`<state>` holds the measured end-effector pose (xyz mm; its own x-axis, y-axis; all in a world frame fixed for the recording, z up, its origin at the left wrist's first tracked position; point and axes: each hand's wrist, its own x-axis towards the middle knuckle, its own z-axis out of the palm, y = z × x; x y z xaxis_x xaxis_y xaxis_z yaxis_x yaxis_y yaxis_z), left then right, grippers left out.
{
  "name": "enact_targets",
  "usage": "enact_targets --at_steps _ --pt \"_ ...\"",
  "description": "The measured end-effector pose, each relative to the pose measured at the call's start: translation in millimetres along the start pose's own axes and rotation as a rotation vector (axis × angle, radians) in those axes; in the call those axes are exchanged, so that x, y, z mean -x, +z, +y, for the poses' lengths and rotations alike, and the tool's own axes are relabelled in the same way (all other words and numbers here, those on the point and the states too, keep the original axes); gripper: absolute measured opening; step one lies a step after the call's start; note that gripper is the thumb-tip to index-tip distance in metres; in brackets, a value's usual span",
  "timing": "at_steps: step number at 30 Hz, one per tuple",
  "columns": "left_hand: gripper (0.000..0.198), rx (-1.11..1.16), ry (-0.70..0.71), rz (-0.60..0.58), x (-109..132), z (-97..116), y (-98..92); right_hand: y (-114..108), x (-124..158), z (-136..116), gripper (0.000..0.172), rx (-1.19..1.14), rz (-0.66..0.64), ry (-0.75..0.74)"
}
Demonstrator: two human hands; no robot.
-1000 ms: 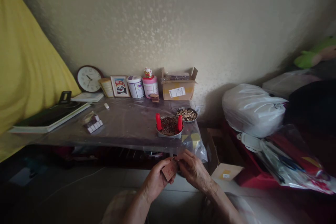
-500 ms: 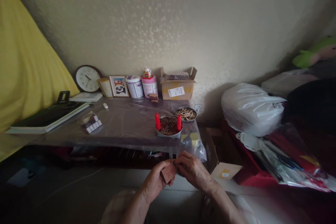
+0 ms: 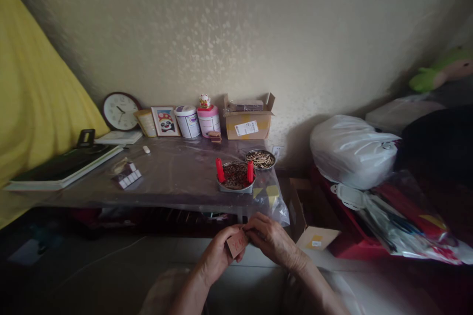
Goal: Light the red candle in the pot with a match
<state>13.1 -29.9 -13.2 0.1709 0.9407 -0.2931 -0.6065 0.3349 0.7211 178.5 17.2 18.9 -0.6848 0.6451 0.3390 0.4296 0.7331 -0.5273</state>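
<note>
Both my hands meet low in the middle of the view, below the table's front edge. My left hand (image 3: 218, 256) is closed round a small pinkish-brown box (image 3: 237, 243) with red marks on its face. My right hand (image 3: 271, 241) has its fingers pinched on the box's right end; what they grip there is hidden. Above them on the table stands a metal dish (image 3: 235, 177) of dark bits with two red candles (image 3: 219, 170) upright in it. Behind it a second metal dish (image 3: 260, 159) holds several pale sticks.
The plastic-covered table (image 3: 173, 177) carries a small pack of boxes (image 3: 126, 175), a black folder (image 3: 62, 165), a clock (image 3: 119, 111), a framed panda picture (image 3: 166, 121), two tubs and a cardboard box (image 3: 248, 120). A white bag (image 3: 351, 150) and an open carton (image 3: 314, 229) sit right.
My hands have stayed together on the small box, shifting slightly. The view has drifted a little, so the table's things sit slightly further left.
</note>
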Motion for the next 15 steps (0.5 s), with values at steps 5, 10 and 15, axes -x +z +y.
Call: enact_targets --at_steps 5,10,15 --pt "0.024 -0.001 0.009 0.001 -1.3 -0.3 -0.9 1.3 0.2 1.0 0.015 0.029 0.008 -0.043" --pt "0.026 -0.002 0.008 0.002 -1.1 -0.7 -2.0 1.6 -0.1 -0.1 0.013 0.059 0.033 -0.059" --pt "0.030 0.016 0.021 0.003 -3.8 -0.6 -2.7 1.8 0.2 2.0 0.013 0.055 0.072 -0.067"
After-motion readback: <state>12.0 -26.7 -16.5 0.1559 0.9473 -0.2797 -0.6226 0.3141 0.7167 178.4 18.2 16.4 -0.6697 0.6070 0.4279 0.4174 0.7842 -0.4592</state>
